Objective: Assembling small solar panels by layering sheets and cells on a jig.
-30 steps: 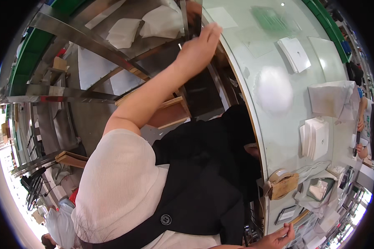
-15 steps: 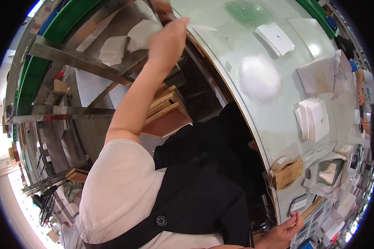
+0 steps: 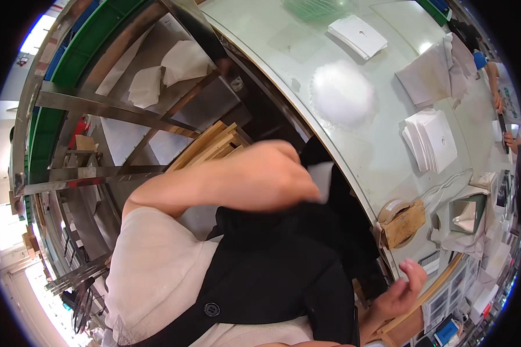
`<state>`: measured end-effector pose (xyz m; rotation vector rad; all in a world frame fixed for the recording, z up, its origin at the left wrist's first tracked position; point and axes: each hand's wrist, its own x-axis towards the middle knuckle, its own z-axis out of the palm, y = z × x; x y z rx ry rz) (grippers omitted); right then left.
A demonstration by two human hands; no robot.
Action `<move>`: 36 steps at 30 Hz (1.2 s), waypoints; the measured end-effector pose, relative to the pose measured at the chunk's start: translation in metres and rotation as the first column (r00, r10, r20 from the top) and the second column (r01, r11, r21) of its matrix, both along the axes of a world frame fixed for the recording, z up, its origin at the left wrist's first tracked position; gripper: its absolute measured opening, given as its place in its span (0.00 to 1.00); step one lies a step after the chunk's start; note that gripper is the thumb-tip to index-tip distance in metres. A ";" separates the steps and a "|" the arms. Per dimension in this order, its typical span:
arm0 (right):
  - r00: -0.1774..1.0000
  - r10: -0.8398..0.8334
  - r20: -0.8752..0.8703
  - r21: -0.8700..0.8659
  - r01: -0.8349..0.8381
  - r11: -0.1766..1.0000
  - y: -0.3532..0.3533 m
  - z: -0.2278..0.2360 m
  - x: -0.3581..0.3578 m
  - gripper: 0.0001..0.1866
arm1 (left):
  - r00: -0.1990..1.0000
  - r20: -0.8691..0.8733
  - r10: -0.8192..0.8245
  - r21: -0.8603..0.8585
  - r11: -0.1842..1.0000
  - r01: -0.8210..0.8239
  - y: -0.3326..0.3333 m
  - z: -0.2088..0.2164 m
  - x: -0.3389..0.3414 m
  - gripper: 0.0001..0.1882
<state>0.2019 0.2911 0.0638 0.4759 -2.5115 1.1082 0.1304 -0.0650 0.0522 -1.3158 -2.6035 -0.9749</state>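
My left hand [image 3: 275,179] is closed and blurred by motion in front of my dark apron [image 3: 278,254]. A thin white sheet [image 3: 320,178] sticks out from its fingers, beside the table edge. Lower right, my right hand [image 3: 398,294] is raised near the table's front corner, fingers loosely bent and apart, with nothing visible in them. On the pale green table [image 3: 364,159] lie a round mound of clear, filmy pieces [image 3: 341,92], a stack of white cards [image 3: 358,36] and a second white stack [image 3: 433,139]. A tape roll on a wooden block [image 3: 402,225] stands nearest my right hand.
A metal rack [image 3: 98,107] with white sheets [image 3: 182,62] and wooden frames [image 3: 211,144] stands at left. Crumpled white paper [image 3: 428,75] and a lined box [image 3: 468,217] sit on the table's right side. Another person's hands [image 3: 499,104] are at the far right.
My left hand has come down from the table's far left edge to in front of my body, still with the white piece. My right hand has risen slightly and its fingers have spread.
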 end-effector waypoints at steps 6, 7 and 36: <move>0.887 0.406 0.222 -0.122 -0.388 0.914 -0.075 0.000 -0.031 0.19 | 0.961 0.015 -0.275 0.368 0.896 0.250 0.061 0.001 0.005 0.10; 0.892 0.398 0.212 -0.119 -0.381 0.917 -0.068 -0.002 -0.029 0.19 | 0.956 -0.009 -0.294 0.401 0.874 0.273 0.064 0.004 0.003 0.12; 0.693 0.321 0.646 -0.704 0.377 0.602 -0.012 0.006 -0.049 0.14 | 0.998 0.062 0.003 0.276 0.961 -0.020 0.109 -0.020 -0.042 0.22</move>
